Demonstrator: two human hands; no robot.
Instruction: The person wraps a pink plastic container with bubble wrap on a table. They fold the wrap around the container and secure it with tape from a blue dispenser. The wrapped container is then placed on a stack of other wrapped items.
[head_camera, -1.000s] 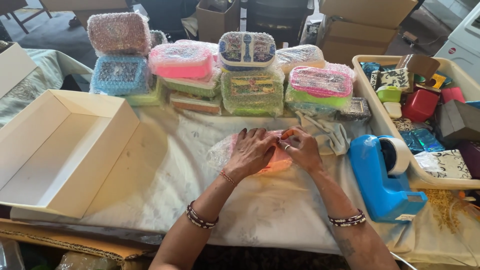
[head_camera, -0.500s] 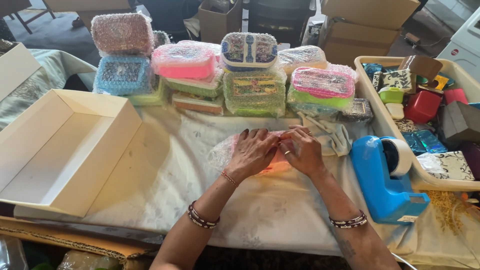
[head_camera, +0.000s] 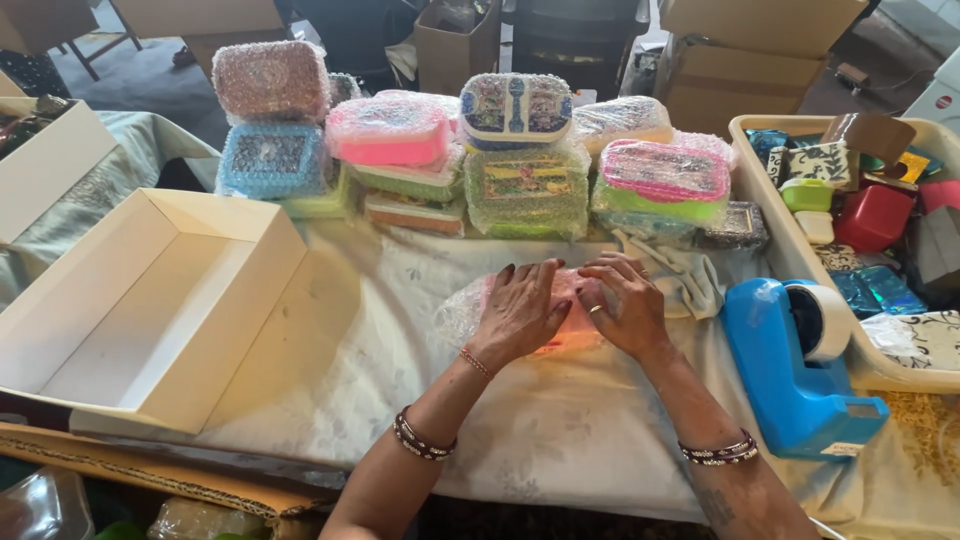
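1. The left hand (head_camera: 520, 310) and the right hand (head_camera: 628, 305) lie flat, fingers spread, pressing side by side on a pink box (head_camera: 565, 335) swathed in bubble wrap (head_camera: 458, 318). The box sits on the pale tablecloth (head_camera: 330, 380), in the middle of the table's near half.
2. Risk, as I judge it: the wrap looks loose at its left end, so it could spring open if either palm lifts, since no tape shows on it.
3. A second risk: the slippery film may let the box slide out sideways under uneven pressure.
4. Just right of the hands stands a blue tape dispenser (head_camera: 790, 375) with a white roll; a careless elbow could knock it.
5. To the left lies an open, shallow white cardboard box (head_camera: 150, 310).
6. On the right a cream tray (head_camera: 770, 200) holds small red, green and patterned items.
7. Further back, a stack of wrapped boxes (head_camera: 480, 150) rises in pink, blue, green and mixed colours.
8. Beyond them stand brown cartons (head_camera: 750, 60).
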